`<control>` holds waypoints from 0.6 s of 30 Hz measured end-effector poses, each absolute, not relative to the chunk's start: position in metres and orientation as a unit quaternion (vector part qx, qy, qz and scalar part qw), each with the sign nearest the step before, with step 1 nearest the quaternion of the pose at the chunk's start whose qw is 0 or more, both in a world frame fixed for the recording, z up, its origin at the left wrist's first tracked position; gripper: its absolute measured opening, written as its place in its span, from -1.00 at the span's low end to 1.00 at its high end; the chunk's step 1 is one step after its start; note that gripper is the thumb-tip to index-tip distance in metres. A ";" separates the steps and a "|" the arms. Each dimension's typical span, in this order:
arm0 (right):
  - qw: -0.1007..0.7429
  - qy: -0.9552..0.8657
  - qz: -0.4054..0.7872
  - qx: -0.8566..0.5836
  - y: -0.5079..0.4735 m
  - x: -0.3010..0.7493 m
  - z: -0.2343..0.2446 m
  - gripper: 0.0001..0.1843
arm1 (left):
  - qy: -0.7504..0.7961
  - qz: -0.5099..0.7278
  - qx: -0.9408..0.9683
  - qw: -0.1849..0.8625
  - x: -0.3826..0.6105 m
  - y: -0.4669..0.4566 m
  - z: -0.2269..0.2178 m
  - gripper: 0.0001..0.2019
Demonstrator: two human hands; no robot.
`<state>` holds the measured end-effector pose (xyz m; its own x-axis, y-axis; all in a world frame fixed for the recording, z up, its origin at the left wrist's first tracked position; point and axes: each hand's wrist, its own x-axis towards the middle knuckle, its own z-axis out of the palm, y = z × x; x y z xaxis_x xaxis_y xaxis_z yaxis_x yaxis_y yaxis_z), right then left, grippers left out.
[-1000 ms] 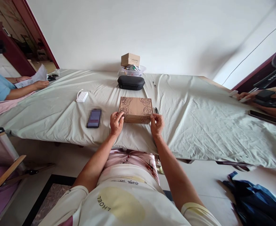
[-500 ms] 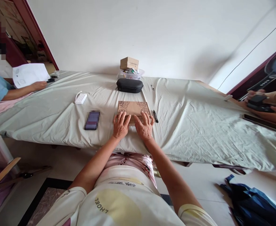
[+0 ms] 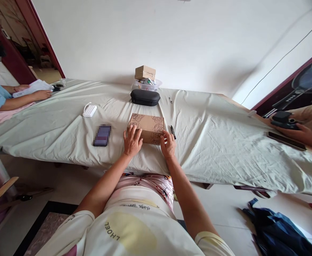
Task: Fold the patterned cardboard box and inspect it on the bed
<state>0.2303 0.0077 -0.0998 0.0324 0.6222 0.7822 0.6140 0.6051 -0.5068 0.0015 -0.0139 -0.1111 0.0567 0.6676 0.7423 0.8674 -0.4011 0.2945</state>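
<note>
A flat brown cardboard box (image 3: 146,127) with black scribbled flowers lies on the pale green cloth (image 3: 211,142) near the table's front edge. My left hand (image 3: 132,141) rests flat on the box's near left corner, fingers stretched out. At the near right corner my right hand (image 3: 168,143) grips the box's front edge with curled fingers. A black marker (image 3: 173,132) lies just right of the box.
A dark phone (image 3: 102,135) and a small white case (image 3: 90,110) lie to the left. Behind are a black pouch (image 3: 145,97) and a clear tub (image 3: 146,84) carrying a small carton (image 3: 145,72). Another person's hand (image 3: 42,94) holds papers far left; another's hands (image 3: 291,128) hold a device far right.
Both my hands slid back from the box's top to its near corners, the right now curled on the front edge. The person at far left lowered the sheet of paper.
</note>
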 end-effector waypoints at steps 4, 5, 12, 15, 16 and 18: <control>0.524 -0.772 -0.039 -0.357 -0.002 0.216 -0.100 -0.62 | -0.528 -0.465 -0.702 0.112 -0.007 -0.009 -0.117 -0.30; 0.503 -0.797 -0.046 -0.331 -0.004 0.212 -0.100 -0.60 | -0.517 -0.466 -0.709 0.110 -0.009 -0.008 -0.119 -0.25; 0.398 -0.874 -0.071 -0.271 -0.007 0.202 -0.103 -0.44 | -0.446 -0.455 -0.767 0.076 -0.007 -0.007 -0.120 -0.13; 0.394 -0.861 -0.068 -0.314 -0.003 0.206 -0.102 -0.48 | -0.452 -0.455 -0.765 0.056 -0.006 -0.006 -0.118 -0.16; 0.397 -0.852 -0.061 -0.336 -0.002 0.207 -0.102 -0.49 | -0.454 -0.455 -0.764 0.052 -0.006 -0.005 -0.117 -0.18; 0.419 -0.820 -0.046 -0.387 0.000 0.210 -0.102 -0.51 | -0.451 -0.459 -0.764 0.046 -0.006 -0.005 -0.117 -0.20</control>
